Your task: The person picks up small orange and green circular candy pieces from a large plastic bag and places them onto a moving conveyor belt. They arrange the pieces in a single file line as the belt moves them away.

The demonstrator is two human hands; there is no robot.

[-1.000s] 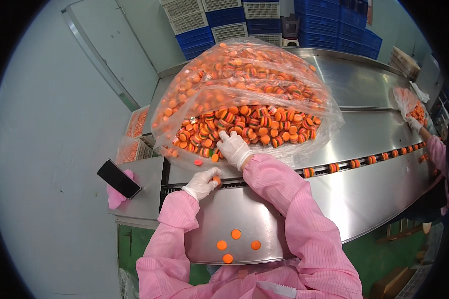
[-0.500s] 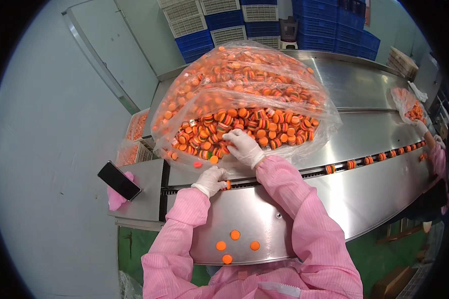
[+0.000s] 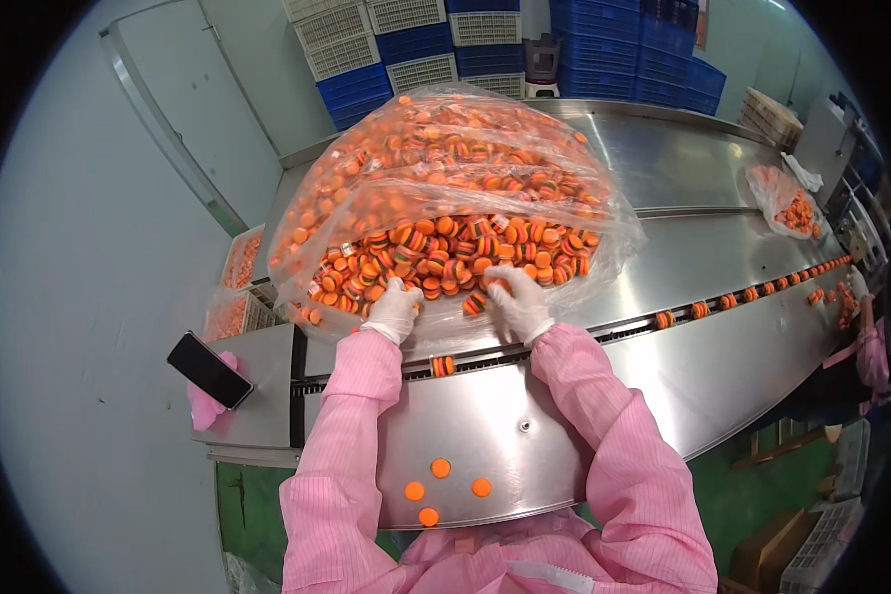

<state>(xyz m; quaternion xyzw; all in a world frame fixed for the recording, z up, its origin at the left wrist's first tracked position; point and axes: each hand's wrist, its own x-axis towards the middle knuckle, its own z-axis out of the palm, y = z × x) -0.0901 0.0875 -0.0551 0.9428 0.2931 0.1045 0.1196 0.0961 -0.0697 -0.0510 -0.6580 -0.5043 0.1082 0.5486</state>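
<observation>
While left hand point(image 3: 394, 309) and right hand point(image 3: 518, 302) are part-curled — whether either holds anything, I can't tell — pieces point(image 3: 453, 268) lie heaped just beyond them, probably light, firm, slick, best pinched by the rims

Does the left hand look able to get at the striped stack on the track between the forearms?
Probably yes: the left hand is close by, and nothing solid appears between it and the striped stack.
</observation>
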